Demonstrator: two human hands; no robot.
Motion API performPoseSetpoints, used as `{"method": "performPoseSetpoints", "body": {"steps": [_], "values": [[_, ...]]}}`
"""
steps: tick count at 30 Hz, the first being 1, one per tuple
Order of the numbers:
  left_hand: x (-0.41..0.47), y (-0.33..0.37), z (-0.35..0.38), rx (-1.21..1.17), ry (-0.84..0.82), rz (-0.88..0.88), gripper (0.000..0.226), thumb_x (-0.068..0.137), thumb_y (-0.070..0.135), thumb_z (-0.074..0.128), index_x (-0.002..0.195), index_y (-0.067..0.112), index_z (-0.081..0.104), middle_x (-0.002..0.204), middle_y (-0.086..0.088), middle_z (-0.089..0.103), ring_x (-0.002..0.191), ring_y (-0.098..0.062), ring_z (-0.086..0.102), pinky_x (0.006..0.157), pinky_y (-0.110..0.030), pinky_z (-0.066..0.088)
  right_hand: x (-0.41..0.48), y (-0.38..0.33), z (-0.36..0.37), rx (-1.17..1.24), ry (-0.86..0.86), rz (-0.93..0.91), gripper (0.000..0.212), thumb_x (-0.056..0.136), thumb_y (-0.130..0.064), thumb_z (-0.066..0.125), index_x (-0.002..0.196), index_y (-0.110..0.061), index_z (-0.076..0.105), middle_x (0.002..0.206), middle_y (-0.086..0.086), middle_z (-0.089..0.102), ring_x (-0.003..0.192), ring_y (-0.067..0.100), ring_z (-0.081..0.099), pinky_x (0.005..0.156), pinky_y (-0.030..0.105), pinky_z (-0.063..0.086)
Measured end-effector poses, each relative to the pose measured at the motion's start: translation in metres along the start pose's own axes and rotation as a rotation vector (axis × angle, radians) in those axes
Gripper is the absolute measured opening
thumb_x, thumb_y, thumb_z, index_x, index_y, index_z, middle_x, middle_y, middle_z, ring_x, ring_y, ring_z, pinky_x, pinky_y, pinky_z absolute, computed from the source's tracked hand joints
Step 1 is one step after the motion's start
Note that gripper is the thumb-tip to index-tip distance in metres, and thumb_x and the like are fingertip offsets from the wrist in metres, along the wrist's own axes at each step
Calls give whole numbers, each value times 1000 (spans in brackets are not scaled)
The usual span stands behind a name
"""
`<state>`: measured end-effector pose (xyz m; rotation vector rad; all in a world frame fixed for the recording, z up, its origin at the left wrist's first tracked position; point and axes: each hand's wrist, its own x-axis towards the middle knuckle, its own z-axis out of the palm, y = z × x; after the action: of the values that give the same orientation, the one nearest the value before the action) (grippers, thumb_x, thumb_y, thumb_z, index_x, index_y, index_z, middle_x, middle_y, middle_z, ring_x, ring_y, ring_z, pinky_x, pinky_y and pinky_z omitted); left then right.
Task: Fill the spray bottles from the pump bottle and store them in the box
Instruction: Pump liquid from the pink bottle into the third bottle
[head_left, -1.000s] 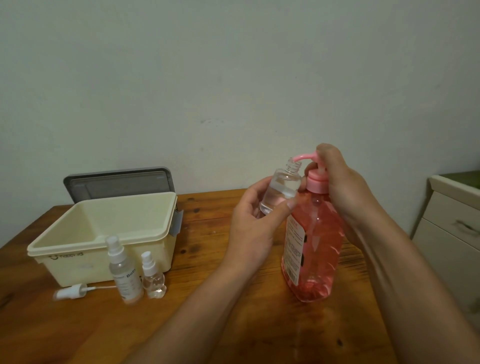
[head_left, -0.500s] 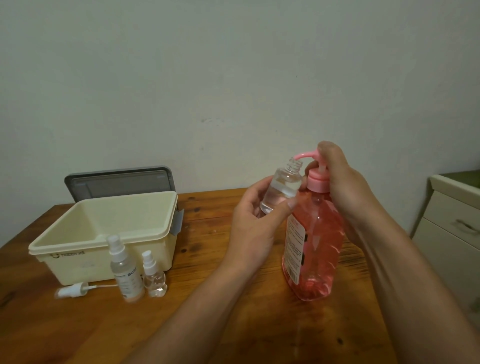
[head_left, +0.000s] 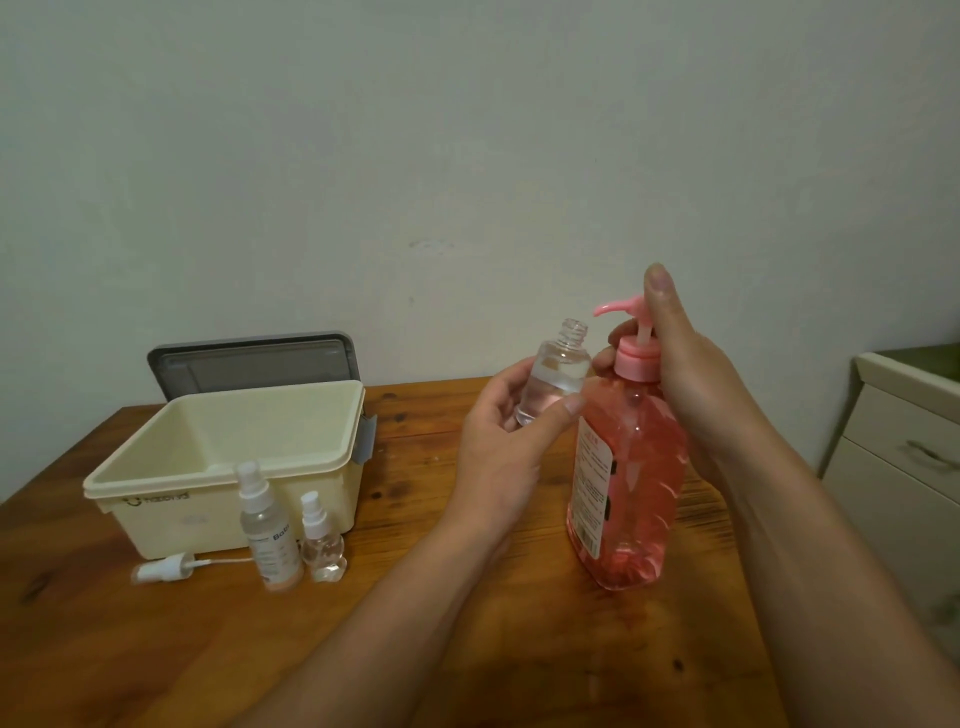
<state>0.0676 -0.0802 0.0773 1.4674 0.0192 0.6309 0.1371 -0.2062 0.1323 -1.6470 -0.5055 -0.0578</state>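
Note:
My left hand (head_left: 511, 447) holds a small clear uncapped spray bottle (head_left: 556, 374) upright, its open neck just below and left of the pink spout. The pink pump bottle (head_left: 628, 467) stands on the wooden table. My right hand (head_left: 691, 374) wraps around its neck, with one finger up beside the raised pump head (head_left: 621, 306). Two capped spray bottles, one tall (head_left: 267, 530) and one small (head_left: 321, 540), stand in front of the cream box (head_left: 228, 457). A loose white sprayer top (head_left: 163, 567) with its tube lies to their left.
The box's grey lid (head_left: 254, 361) leans against the wall behind it. A cream drawer cabinet (head_left: 904, 467) stands off the table's right edge. Bare wooden tabletop (head_left: 467, 649) lies in front of my arms.
The pump head has risen from pressed down to fully up, and my right finger lifted with it. The clear bottle's neck now sits a little lower and left of the spout.

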Motion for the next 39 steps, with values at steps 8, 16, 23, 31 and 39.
{"method": "performPoseSetpoints", "body": {"steps": [8,16,23,31,39], "values": [[-7,0,-17,67,27,-21,51,82,18,75,129,24,54,120,10,65,103,4,62,77,-9,50,-5,0,3,-13,90,-67,51,84,-70,51,110,-27,63,102,-8,70,94,5,66,72,30,54],[-19,5,-35,87,43,-21,47,83,14,74,123,30,55,116,13,66,100,6,63,75,-5,49,-8,0,6,-54,195,-167,46,92,-65,42,109,-26,59,85,-14,63,66,-9,61,60,23,47],[-29,5,-49,100,39,-37,44,83,16,73,117,38,54,114,19,64,98,11,60,72,-4,48,-10,-6,11,-94,285,-264,45,93,-62,49,123,-29,56,119,-13,61,111,5,56,93,29,47],[-38,8,-66,84,77,-31,47,83,17,73,123,33,55,118,15,64,108,2,60,81,-14,48,-22,-17,33,-118,395,-378,39,96,-55,49,124,-29,57,132,-6,56,100,-7,52,87,23,48],[-39,2,-78,108,95,-27,46,82,18,75,120,35,56,119,14,65,108,2,60,82,-14,49,-44,-26,64,-213,325,-667,29,96,-36,53,121,-22,59,125,-18,54,134,6,40,101,12,33]]}}
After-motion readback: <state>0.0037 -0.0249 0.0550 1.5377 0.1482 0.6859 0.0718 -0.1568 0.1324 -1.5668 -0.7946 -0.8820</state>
